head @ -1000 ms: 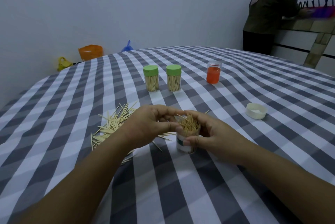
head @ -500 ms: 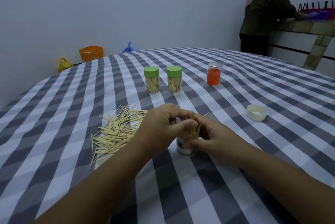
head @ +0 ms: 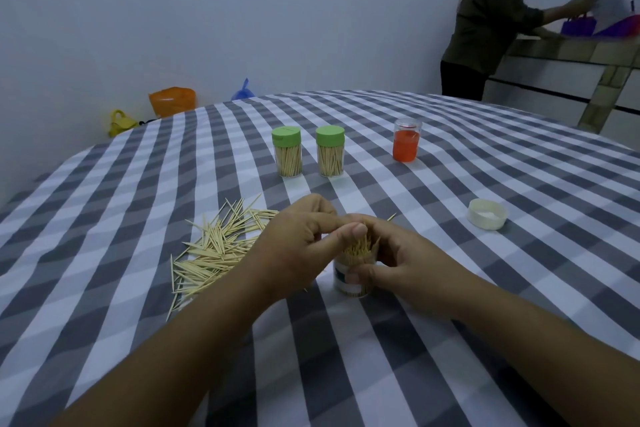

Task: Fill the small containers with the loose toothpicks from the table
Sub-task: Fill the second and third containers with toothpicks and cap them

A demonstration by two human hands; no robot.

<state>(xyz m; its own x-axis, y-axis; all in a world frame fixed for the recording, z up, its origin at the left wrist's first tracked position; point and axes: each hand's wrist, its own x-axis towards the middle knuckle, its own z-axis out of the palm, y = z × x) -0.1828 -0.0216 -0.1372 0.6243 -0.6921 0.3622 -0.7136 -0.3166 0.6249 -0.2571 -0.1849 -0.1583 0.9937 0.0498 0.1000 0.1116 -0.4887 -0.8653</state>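
Near edge of the checked table: right hand curled round an open container, thumb pinching its side. Left hand above the rim, fingers bent and pressing on toothpicks sticking out of it. Left of that, loose toothpicks scattered flat. Farther right, a white lid. Beyond, two green-capped full containers side by side, then an orange container.
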